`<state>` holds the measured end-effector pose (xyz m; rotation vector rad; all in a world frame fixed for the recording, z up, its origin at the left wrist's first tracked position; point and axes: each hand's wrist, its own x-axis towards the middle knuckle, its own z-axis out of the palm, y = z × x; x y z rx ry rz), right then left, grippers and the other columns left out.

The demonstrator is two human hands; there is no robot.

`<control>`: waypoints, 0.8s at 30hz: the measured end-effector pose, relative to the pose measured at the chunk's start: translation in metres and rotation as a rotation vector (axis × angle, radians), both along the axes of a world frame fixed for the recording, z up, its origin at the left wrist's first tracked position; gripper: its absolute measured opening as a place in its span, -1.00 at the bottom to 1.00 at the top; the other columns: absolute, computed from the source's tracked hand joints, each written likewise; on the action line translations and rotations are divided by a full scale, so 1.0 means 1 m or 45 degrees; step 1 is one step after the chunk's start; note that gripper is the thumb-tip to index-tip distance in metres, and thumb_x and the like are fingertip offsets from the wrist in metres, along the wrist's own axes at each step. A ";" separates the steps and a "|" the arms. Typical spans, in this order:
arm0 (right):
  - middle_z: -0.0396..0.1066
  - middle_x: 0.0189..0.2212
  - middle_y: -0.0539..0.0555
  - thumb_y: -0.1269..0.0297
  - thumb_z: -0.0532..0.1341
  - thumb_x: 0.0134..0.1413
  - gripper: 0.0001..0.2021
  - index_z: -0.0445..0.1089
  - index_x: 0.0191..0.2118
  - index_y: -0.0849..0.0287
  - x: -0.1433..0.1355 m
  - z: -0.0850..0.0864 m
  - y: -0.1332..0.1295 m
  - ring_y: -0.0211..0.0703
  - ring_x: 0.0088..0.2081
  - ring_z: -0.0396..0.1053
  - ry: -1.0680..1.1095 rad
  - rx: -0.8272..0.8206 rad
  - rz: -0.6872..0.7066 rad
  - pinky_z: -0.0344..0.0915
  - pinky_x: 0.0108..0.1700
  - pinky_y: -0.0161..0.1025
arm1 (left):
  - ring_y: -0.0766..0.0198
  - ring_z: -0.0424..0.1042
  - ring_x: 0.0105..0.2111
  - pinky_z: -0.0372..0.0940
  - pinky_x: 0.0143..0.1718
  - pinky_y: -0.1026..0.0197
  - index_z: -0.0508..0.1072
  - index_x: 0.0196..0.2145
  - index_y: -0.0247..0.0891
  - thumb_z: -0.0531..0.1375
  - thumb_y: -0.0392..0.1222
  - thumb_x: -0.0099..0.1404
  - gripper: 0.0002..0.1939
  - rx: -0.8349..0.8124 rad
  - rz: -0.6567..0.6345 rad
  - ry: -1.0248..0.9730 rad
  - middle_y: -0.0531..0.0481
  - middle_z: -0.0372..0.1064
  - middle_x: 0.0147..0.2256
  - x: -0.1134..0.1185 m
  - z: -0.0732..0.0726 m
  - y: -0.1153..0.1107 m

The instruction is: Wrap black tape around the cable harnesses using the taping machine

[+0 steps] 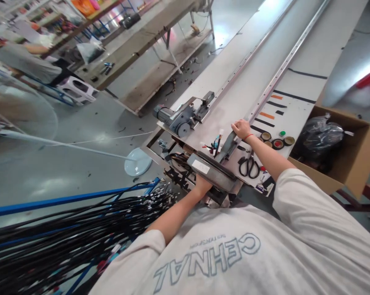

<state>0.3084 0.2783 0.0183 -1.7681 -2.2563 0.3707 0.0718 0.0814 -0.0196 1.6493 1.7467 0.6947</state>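
Note:
My right hand (241, 128) is closed around the end of a grey metal lever (228, 146) at the near end of the long bench. The lever slopes down toward a grey machine head (214, 170) with a white label on top. My left hand (203, 183) reaches in under that head from the near side; its fingers are hidden. Close by the lever, several pens (217, 144) stand upright in a cluster. Black-handled scissors (249, 166) lie right of the machine, below my right forearm.
Tape rolls (277, 143) and black and orange strips (267, 115) lie on the white bench (307, 86). A motor unit (175, 119) sits at its left edge. An open cardboard box (353, 157) stands right. Black cables (80, 229) hang on a blue rack left. A person (31, 61) sits far left.

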 end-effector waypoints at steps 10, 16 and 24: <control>0.28 0.15 0.30 0.27 -0.14 0.27 -0.54 0.30 0.14 0.26 0.090 0.004 -0.078 0.13 0.29 -0.02 -0.081 0.162 -0.649 -0.22 0.25 0.23 | -0.11 0.37 0.06 0.24 0.09 -0.09 0.35 -0.04 -0.40 0.12 0.03 0.22 -0.52 -0.046 0.066 0.213 -0.40 0.41 -0.04 -0.027 0.016 -0.064; 0.35 0.05 0.40 0.17 0.00 0.18 -0.53 0.36 0.06 0.38 0.145 -0.024 -0.085 0.15 0.23 0.09 -0.356 -0.305 -0.815 -0.24 0.25 0.26 | -0.01 0.51 -0.27 0.36 -0.20 0.04 0.38 -0.25 -0.23 -0.06 0.17 0.26 -0.56 -0.382 0.084 0.094 -0.17 0.50 -0.33 -0.063 0.011 -0.127; 0.35 0.02 0.44 0.14 0.08 0.13 -0.50 0.37 0.06 0.42 0.135 -0.019 -0.075 0.18 0.18 0.15 -0.406 -0.364 -0.828 -0.22 0.24 0.21 | 0.10 0.43 -0.37 0.32 -0.29 0.14 0.30 -0.37 -0.09 -0.03 0.06 0.24 -0.76 -0.336 0.088 0.138 -0.01 0.44 -0.42 -0.062 0.017 -0.135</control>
